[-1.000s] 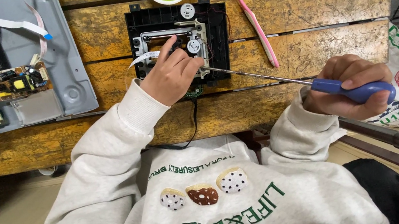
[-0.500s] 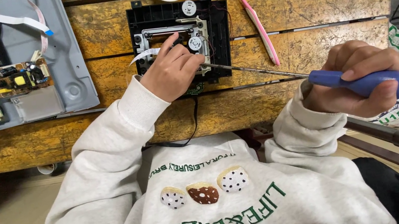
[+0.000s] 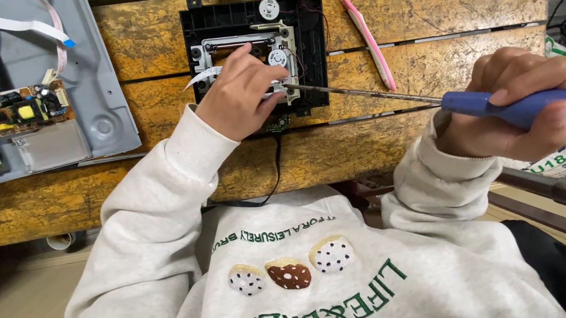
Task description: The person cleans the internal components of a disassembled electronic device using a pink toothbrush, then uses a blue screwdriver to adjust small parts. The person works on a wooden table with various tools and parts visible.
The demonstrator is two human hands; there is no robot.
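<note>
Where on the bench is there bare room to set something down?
Bare wood lies right of the pink toothbrush, and between the grey chassis and black drive unit. Crowded around the left hand and screwdriver.
</note>
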